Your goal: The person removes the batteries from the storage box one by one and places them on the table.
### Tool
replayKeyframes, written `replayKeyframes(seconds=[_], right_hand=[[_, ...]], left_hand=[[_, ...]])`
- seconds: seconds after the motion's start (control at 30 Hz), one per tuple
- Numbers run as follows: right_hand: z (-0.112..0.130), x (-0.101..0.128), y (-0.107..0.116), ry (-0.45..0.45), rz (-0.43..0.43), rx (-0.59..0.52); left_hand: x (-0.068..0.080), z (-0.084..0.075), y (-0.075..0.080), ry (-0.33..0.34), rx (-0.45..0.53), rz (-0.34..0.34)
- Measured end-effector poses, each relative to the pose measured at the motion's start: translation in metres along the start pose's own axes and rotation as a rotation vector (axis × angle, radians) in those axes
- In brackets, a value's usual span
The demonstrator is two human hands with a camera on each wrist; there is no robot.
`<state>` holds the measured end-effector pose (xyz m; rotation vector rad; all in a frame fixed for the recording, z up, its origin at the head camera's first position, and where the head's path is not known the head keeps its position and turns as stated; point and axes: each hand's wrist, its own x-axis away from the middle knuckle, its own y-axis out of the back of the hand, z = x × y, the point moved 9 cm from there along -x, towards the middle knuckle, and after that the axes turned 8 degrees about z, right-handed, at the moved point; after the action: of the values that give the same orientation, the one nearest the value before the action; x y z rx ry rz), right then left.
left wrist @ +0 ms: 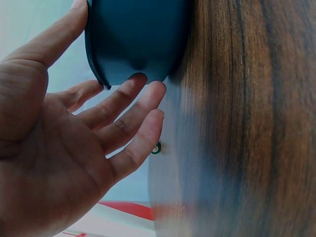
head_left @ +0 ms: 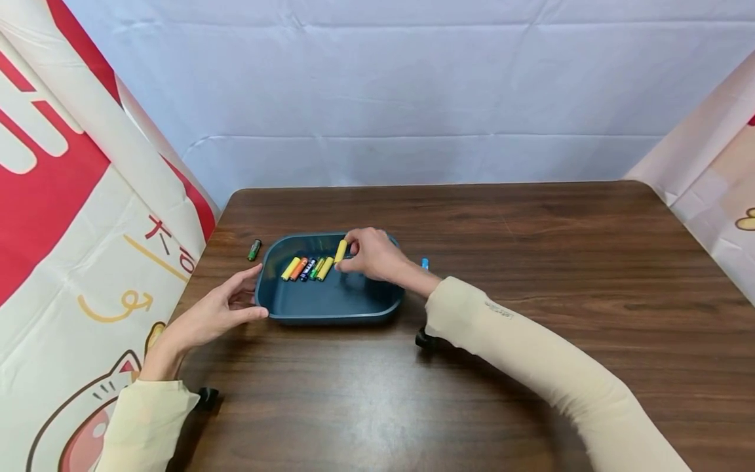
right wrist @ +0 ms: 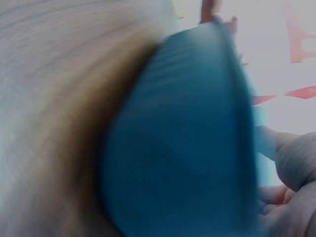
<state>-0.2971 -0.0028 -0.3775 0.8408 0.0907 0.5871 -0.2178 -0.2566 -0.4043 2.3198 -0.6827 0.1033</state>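
A dark teal plastic tray (head_left: pixel 330 309) stands on the table, with several batteries (head_left: pixel 308 269) side by side in it: yellow, orange, dark blue and green ones. My right hand (head_left: pixel 374 254) reaches over its far right part and pinches a yellow battery (head_left: pixel 341 252) between thumb and fingers, at the right end of the row. At the tray's left end, my left hand (head_left: pixel 221 308) holds the outside. Its thumb is on the rim and its fingertips (left wrist: pixel 155 89) are against the outer wall, spread and slightly bent. The right wrist view is blurred and mostly filled by the tray's side.
A green battery (head_left: pixel 254 250) lies on the wooden table (head_left: pixel 531 262) left of the tray. A blue battery (head_left: pixel 425 263) lies right of it, close behind my right forearm. White cloth (head_left: pixel 413 92) hangs behind the table, and printed cloth (head_left: pixel 77 229) at its left.
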Motion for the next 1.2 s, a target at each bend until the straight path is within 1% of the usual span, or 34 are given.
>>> replayKeyframes(seconds=[0.13, 0.23, 0.33, 0.4, 0.53, 0.67, 0.8, 1.0, 1.1, 1.2], right_hand=[[0.005, 0.021, 0.040, 0.094, -0.084, -0.058], [0.000, 0.040, 0.069, 0.151, -0.139, -0.089], [-0.012, 0.059, 0.093, 0.177, -0.178, -0.097], [-0.024, 0.071, 0.106, 0.185, -0.194, -0.090], [-0.050, 0.090, 0.119, 0.171, -0.207, -0.066], [-0.076, 0.103, 0.118, 0.140, -0.196, -0.045], [-0.099, 0.109, 0.106, 0.122, -0.157, -0.039], [-0.130, 0.106, 0.079, 0.085, -0.079, -0.006], [-0.140, 0.103, 0.067, 0.074, -0.052, 0.014], [-0.145, 0.102, 0.059, 0.061, -0.045, 0.022]], left_hand=[[0.001, -0.003, 0.001, -0.005, 0.011, 0.002], [0.001, -0.003, 0.001, -0.004, 0.014, 0.004], [0.001, -0.003, 0.001, -0.001, 0.013, 0.003], [0.001, -0.003, 0.001, -0.002, 0.011, 0.005], [0.002, -0.002, 0.000, -0.001, 0.014, 0.005], [0.002, -0.003, 0.000, -0.006, 0.018, 0.004], [0.001, -0.005, 0.001, -0.013, 0.012, 0.006], [0.000, -0.003, 0.001, -0.011, 0.020, 0.007], [0.001, -0.003, 0.000, -0.013, 0.026, 0.008], [0.001, -0.002, -0.001, -0.014, 0.028, 0.010]])
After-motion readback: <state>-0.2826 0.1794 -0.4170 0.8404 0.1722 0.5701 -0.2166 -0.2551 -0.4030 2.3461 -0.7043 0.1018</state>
